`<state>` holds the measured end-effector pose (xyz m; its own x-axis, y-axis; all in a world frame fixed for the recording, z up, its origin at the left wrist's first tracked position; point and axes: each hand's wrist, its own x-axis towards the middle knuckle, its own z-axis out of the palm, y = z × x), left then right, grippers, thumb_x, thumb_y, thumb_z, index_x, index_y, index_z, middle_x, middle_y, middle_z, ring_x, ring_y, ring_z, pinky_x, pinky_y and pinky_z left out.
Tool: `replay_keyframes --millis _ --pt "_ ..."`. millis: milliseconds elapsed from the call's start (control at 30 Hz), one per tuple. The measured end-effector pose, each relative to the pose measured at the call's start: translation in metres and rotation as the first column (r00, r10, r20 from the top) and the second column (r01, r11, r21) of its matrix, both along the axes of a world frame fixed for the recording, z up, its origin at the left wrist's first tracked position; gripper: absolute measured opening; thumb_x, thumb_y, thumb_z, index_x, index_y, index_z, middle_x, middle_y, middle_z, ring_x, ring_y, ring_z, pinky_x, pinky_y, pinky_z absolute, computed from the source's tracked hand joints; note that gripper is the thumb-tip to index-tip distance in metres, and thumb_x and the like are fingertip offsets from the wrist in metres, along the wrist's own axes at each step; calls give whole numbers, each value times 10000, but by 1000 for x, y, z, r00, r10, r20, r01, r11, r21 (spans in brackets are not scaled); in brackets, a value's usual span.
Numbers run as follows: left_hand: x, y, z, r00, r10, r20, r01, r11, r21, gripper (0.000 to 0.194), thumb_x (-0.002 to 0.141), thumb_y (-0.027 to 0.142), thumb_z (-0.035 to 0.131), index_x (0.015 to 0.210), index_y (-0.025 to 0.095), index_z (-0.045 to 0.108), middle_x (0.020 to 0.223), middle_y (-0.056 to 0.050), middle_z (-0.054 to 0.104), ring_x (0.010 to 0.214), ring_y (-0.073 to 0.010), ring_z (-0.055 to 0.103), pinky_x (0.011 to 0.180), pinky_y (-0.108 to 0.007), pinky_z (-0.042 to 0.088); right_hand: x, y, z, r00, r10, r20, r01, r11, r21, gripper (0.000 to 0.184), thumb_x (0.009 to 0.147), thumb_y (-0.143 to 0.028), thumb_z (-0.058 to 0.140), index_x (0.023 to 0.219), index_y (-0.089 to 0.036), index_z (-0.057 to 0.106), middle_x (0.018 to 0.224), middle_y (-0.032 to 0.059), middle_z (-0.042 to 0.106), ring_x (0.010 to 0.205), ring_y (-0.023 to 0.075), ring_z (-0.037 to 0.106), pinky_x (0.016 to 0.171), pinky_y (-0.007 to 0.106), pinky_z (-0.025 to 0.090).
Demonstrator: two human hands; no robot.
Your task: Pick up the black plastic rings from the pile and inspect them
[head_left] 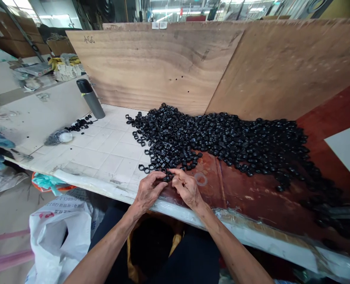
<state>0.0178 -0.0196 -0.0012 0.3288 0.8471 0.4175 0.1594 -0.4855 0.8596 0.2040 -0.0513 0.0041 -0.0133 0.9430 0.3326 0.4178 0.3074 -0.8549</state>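
At the front edge of the table, my left hand (pixel 149 190) and my right hand (pixel 187 188) almost meet, with small black ring-shaped parts (pixel 166 176) between their fingertips. The left thumb and fingers are pinched round a black ring part. On the right, the fingers are curled in against the same spot; what they grip is partly hidden. A large heap of black ring parts (pixel 204 134) spreads just behind the hands and off to the right. Two loose rings (pixel 144 168) lie left of the fingers.
A grey bottle (pixel 91 98) stands at the back left. Near it are small black pieces (pixel 79 124) and a plastic bag (pixel 58 137). A wooden board (pixel 160 67) walls off the back. A translucent ring (pixel 200 179) lies right of my hands; a white sack (pixel 59 228) stands below the table.
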Motion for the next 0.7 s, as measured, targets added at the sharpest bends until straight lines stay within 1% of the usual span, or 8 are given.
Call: replay_keyframes --millis 100,200,300,400,467,533,633,700 --pt "0 0 0 1000 12 23 -11 999 -30 188 878 170 690 1062 208 696 1099 -68 718 996 -186 724 857 -322 639 0 -1 5 1000 3 10 -3 1000 -14 400 982 -447 543 696 -185 644 534 -29 510 493 118 458 517 244 375" --pt "0 0 -2 1000 15 25 -14 998 -54 187 884 168 679 1067 206 693 1108 -70 719 1006 -188 725 870 -325 638 0 -2 9 1000 5 7 -5 1000 -5 293 924 -398 630 721 -187 643 615 -18 572 548 124 498 550 243 402" --pt "-1 1 -3 1000 13 20 -12 999 -51 198 886 162 673 1078 205 690 1110 -71 720 1007 -188 725 866 -321 635 0 -1 9 1000 -17 23 17 1000 -7 304 930 -367 621 681 -192 622 564 -30 530 525 124 488 545 246 402" --pt "-1 1 -4 1000 3 -11 -4 1000 -28 198 895 155 666 1084 208 692 1111 -71 724 1023 -191 721 896 -337 621 -2 0 6 1000 -7 -26 7 1000 -3 153 912 -328 635 901 -186 688 675 -5 626 583 144 580 573 247 449" --pt "-1 1 -5 999 3 -43 -3 1000 4 188 905 148 657 1079 209 690 1099 -71 729 1027 -194 719 928 -357 608 -3 0 4 998 33 -46 -35 999 -40 170 921 -309 620 1018 -185 686 693 0 661 591 153 622 594 249 476" --pt "-1 -1 -6 997 15 -71 -10 997 72 192 912 137 644 1086 208 682 1098 -77 731 1032 -199 717 950 -376 598 -5 1 2 999 44 -13 -45 995 -89 171 958 -318 572 932 -187 678 583 -25 612 515 142 588 563 246 455" --pt "-1 -5 -5 995 5 -99 15 979 203 222 922 121 612 1121 207 664 1124 -92 728 1098 -213 700 982 -396 581 -6 2 0 997 -29 65 33 997 -69 371 994 -374 505 679 -198 592 512 -29 526 475 126 512 514 245 385" --pt "-1 -7 -3 994 -14 -105 35 979 202 231 920 127 614 1131 208 659 1128 -92 726 1106 -214 695 981 -390 576 -7 2 0 996 -78 51 80 996 -36 376 988 -399 514 679 -197 587 533 -30 514 483 122 491 502 242 365"
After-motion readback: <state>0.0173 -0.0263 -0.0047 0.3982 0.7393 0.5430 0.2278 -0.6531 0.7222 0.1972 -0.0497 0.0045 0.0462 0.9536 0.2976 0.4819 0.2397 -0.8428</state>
